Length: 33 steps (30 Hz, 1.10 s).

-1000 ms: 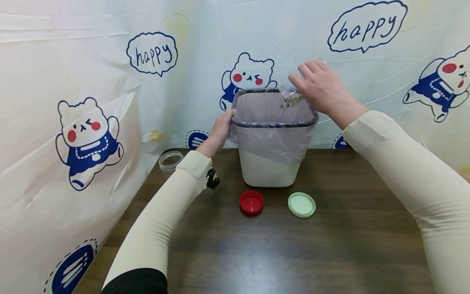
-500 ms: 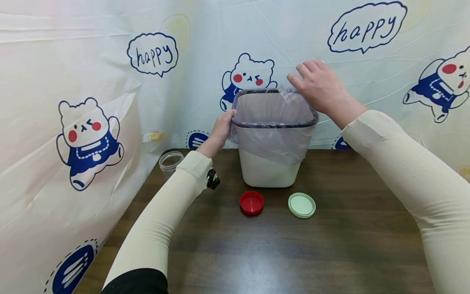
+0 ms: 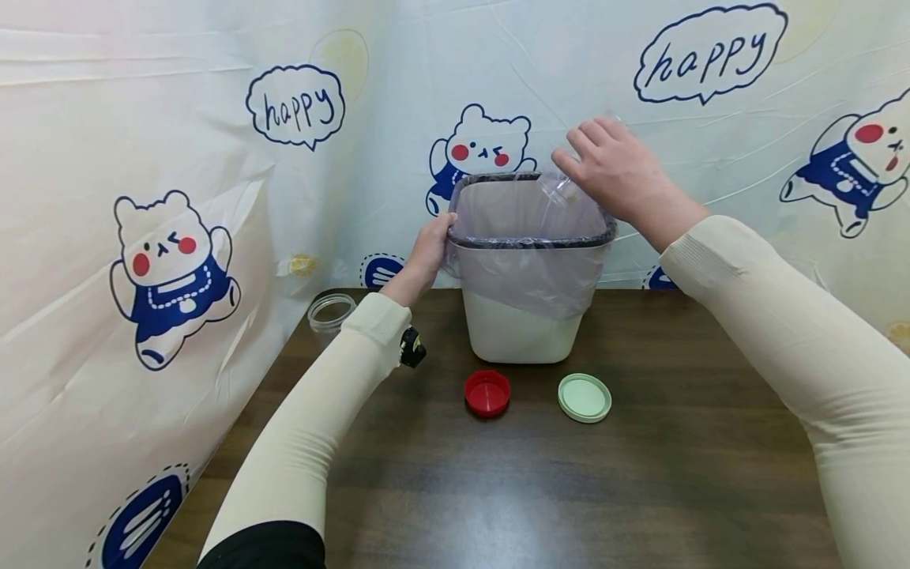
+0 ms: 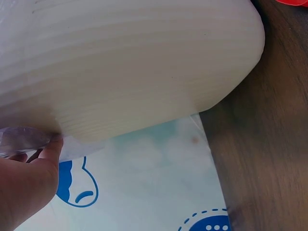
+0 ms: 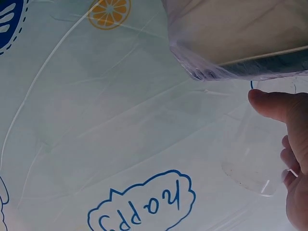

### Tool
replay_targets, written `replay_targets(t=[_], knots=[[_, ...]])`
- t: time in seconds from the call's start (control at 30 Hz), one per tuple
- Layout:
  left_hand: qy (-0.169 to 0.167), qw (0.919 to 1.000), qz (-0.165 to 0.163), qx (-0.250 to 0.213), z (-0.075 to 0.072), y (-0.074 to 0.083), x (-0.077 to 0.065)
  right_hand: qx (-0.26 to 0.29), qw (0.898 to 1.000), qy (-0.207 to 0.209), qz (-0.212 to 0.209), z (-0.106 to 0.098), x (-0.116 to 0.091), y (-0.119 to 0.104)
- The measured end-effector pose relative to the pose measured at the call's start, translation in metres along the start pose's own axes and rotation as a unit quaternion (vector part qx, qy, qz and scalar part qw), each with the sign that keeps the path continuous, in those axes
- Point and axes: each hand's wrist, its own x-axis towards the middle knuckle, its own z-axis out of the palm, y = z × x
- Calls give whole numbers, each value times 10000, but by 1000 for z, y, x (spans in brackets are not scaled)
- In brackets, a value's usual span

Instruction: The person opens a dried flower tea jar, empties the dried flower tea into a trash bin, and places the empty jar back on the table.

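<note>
A whitish trash bin [image 3: 522, 336] stands upright at the back of the table, lined with a translucent plastic bag [image 3: 533, 276] folded over its dark rim. My left hand [image 3: 430, 246] grips the bin's left rim through the bag; in the left wrist view its thumb presses at the bag's edge. Above the right side of the bin my right hand [image 3: 618, 170] holds a clear plastic jar [image 5: 255, 166], tipped with its mouth down toward the opening. A few tiny specks cling near the jar's base. The fingers and the bin's wall hide parts of the jar.
In front of the bin lie a red lid [image 3: 487, 393] and a pale green lid [image 3: 584, 397] on the dark wooden table [image 3: 512, 490]. An uncapped clear jar [image 3: 330, 312] stands at the left behind my left forearm. A printed curtain [image 3: 398, 63] hangs close behind the bin.
Greenish-brown dry bits at the jar's mouth one second ago have dropped out into the bin. The right hand has shifted slightly left with the jar. The left hand stays on the rim.
</note>
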Motion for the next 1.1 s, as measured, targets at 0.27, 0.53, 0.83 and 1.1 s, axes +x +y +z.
replay_targets(t=[0.27, 0.53, 0.83, 1.1], knots=[[15, 10000, 41, -11, 0, 0, 1, -217, 9994, 117, -222, 1, 1, -1], [-1, 10000, -20, -64, 0, 0, -1, -500, 9972, 139, -539, 3, 3, -2], [-46, 10000, 2, -22, -1, 0, 0, -828, 9938, 200, -720, 4, 6, -4], [-83, 10000, 26, -24, -1, -1, 0, -1294, 9848, 333, -1110, 6, 10, -4]])
